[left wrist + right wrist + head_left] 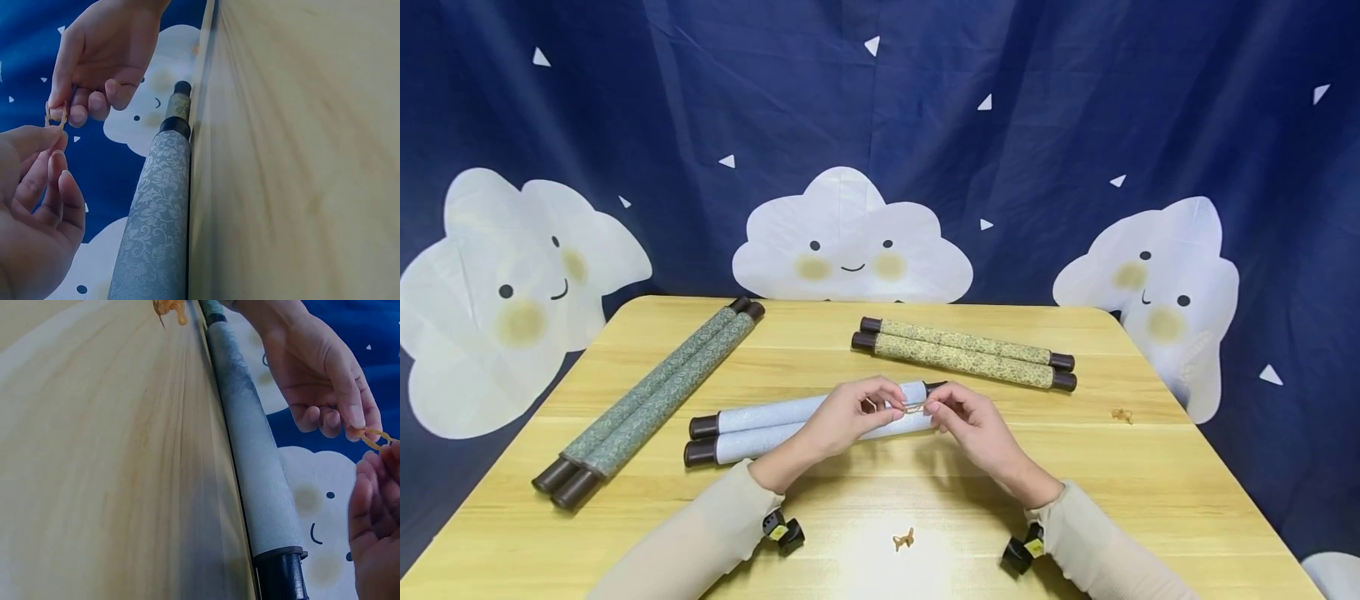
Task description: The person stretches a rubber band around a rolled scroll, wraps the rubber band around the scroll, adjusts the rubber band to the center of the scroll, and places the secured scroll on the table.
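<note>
A thin tan rubber band is stretched between both hands above a pale blue scroll. My left hand pinches one end of the band between thumb and fingertips. The other end is pinched by my right hand, its remaining fingers loosely curled. In the right wrist view the band shows as a narrow loop. The scroll has two patterned rolls side by side with dark end caps; my hands hide part of its right end in the head view.
A green scroll lies slanted at the left of the wooden table. Farther back on the right lies a yellow patterned scroll. Loose rubber bands sit near the front, and more bands lie toward the right edge.
</note>
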A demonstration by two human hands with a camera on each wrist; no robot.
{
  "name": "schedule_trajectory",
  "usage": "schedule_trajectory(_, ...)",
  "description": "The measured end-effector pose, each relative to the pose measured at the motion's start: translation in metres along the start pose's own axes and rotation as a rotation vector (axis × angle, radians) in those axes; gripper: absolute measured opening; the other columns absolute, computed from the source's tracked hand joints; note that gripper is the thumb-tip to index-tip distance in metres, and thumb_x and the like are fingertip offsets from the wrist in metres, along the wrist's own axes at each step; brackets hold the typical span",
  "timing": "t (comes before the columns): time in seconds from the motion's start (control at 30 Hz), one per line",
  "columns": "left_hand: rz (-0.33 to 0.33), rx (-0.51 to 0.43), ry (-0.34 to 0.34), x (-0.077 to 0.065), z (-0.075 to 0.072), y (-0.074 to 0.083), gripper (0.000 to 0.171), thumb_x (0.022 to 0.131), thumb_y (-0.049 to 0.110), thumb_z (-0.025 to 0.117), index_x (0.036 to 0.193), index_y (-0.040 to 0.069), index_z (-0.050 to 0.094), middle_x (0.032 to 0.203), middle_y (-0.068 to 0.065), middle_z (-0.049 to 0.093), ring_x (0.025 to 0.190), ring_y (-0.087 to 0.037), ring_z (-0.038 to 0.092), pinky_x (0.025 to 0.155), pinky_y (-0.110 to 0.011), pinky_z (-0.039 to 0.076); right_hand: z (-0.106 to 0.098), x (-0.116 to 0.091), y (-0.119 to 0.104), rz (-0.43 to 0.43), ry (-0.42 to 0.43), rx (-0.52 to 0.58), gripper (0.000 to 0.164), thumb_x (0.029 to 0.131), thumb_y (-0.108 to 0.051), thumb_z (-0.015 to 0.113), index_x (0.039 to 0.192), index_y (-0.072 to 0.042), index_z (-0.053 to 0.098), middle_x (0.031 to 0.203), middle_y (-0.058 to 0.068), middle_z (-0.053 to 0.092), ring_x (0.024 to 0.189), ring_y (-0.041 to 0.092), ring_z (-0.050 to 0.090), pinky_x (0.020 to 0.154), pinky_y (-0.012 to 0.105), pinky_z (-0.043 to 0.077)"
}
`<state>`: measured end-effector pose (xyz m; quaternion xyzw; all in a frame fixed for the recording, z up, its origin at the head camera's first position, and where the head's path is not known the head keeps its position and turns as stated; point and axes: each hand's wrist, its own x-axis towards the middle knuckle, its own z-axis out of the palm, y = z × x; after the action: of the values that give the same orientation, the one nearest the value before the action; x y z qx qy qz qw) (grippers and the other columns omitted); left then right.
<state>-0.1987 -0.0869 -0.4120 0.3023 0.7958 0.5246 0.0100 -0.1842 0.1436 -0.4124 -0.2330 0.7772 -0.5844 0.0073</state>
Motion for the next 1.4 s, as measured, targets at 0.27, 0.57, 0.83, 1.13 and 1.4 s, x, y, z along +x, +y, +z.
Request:
schedule_trajectory(0.27,-0.035,0.000,0.029,0.000,0.001,0.002,0.014,0.092,0.016,0.069,0.105,0.016,0.068,0.090,0.010,0.068,0.078,-0.012,0.060,0.067,-0.027,0.053,0.002,0.002,0.001,-0.025,0.042,-0.044,0.009,0.093,-0.004,0.064,0.101,-0.005,0.059,0.085,0.015,0.062,0.072,0.029,0.058,0.060,0.026,0.051)
schedule_trajectory(0.57,-0.052,-0.024,0.055,0.001,0.002,0.001,0.015,0.093,0.016,0.068,0.107,0.011,0.067,0.097,0.003,0.069,0.081,-0.013,0.060,0.069,-0.026,0.052,0.004,-0.002,-0.029,-0.106,0.143,-0.089,0.010,0.090,0.005,0.064,0.096,0.002,0.057,0.083,0.011,0.062,0.070,0.023,0.058,0.063,0.024,0.051)
schedule_trajectory(0.83,-0.036,-0.021,0.003,0.000,0.003,0.003,0.013,0.092,0.017,0.069,0.105,0.017,0.067,0.093,0.008,0.067,0.081,-0.012,0.060,0.069,-0.028,0.053,0.007,-0.004,-0.032,-0.118,-0.010,-0.172,0.005,0.092,-0.001,0.064,0.095,-0.004,0.067,0.085,0.009,0.065,0.072,0.012,0.055,0.063,0.026,0.050)
schedule_trajectory(1.13,0.000,-0.044,-0.082,0.000,0.004,0.004,0.013,0.091,0.019,0.070,0.105,0.018,0.069,0.097,0.010,0.072,0.087,-0.010,0.064,0.076,-0.031,0.054,0.007,-0.004,-0.031,-0.072,-0.046,-0.187,0.005,0.091,-0.004,0.066,0.096,-0.004,0.066,0.086,0.008,0.066,0.072,0.015,0.056,0.064,0.027,0.051)
schedule_trajectory(1.4,-0.010,-0.043,-0.083,-0.001,0.004,0.005,0.016,0.092,0.018,0.070,0.108,0.020,0.070,0.101,0.011,0.073,0.093,-0.007,0.066,0.081,-0.030,0.054,0.004,0.000,-0.001,-0.080,-0.037,-0.173,0.008,0.091,-0.005,0.067,0.098,-0.009,0.067,0.088,0.004,0.066,0.074,0.015,0.058,0.066,0.027,0.052)
